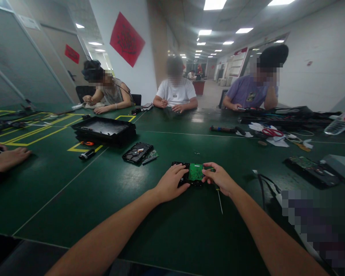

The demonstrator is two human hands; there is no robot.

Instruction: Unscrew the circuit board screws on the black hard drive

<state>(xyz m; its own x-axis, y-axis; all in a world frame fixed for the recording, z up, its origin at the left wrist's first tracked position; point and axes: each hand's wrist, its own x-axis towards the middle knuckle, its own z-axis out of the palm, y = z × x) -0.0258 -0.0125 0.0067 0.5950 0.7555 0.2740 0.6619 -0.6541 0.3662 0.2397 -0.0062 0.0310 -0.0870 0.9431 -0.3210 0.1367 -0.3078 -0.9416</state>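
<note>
A black hard drive (pixel 185 168) lies on the green table (pixel 109 191) in front of me, with a green circuit board (pixel 196 172) on top of it. My left hand (pixel 170 184) grips the drive's left side, fingers curled over its edge. My right hand (pixel 219 178) pinches the right edge of the circuit board with thumb and fingers. A thin screwdriver (pixel 219 201) lies on the table just under my right wrist.
Another opened drive (pixel 137 151) and loose board (pixel 151 156) lie to the left, behind them a black tray (pixel 105 128). Scissors (pixel 272 132), cables and a drive (pixel 312 168) sit at right. Three people sit across the table; another person's hand (pixel 8 158) rests at far left.
</note>
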